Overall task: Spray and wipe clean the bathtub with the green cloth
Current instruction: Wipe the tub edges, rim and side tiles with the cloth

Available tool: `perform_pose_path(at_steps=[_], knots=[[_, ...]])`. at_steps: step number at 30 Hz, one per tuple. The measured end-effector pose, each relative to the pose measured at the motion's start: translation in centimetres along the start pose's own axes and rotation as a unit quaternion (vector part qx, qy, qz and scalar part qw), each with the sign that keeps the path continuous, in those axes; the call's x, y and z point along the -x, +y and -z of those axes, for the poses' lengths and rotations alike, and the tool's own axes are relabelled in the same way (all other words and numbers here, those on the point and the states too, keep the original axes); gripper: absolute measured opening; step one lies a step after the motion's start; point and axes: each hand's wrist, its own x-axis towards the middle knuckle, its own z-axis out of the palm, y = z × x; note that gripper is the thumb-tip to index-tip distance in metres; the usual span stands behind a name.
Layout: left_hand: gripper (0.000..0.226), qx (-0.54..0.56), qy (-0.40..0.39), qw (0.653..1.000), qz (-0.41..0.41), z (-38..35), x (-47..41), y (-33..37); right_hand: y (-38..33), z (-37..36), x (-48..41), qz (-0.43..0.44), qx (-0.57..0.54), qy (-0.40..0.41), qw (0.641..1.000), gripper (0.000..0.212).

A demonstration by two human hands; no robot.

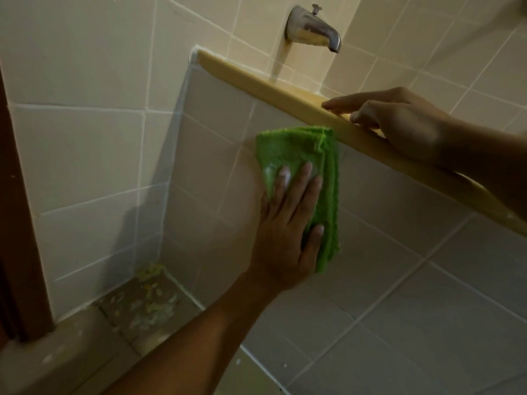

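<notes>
Just below the rim, left hand: the left hand (285, 232) lies flat with its fingers spread and straight, pressing the folded green terry cloth (296, 149) against the grey tiled face (216, 166). The thumb hooks round the cloth's lower edge.
Right hand: the right hand (405, 124) rests on top of the beige rounded tub rim (256, 78). Its fingers lie mostly straight along the rim, the thumb is bent at the front edge, and it holds nothing loose. It looks like a brace.
Green cloth: it hangs directly under the rim, its top corner touching the rim's underside edge, and it is flat on the tiles beneath the left hand.
Foam: white suds sit on the cloth at the fingertips, below the rim.
Metal tub spout (313, 28): it is mounted on the cream wall tiles (85, 67) above the rim, towards its far end.
Debris: pale yellowish flecks (148, 303) lie on the floor well below the rim's far end.
Spray bottle: not in view.
Progress: spraying seems done here, given the suds. Wiping looks mid-way, with this panel in hand. The rim top, the spout area and the littered corner appear left to do, and the tub's inside cannot be judged.
</notes>
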Motion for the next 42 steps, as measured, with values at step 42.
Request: perform_pose_path(at_steps=[42], knots=[[0.064, 0.177, 0.199, 0.774, 0.574, 0.9, 10.8, -11.9, 1.1, -0.6, -0.6, 0.01, 0.049, 0.003, 0.999, 0.034]])
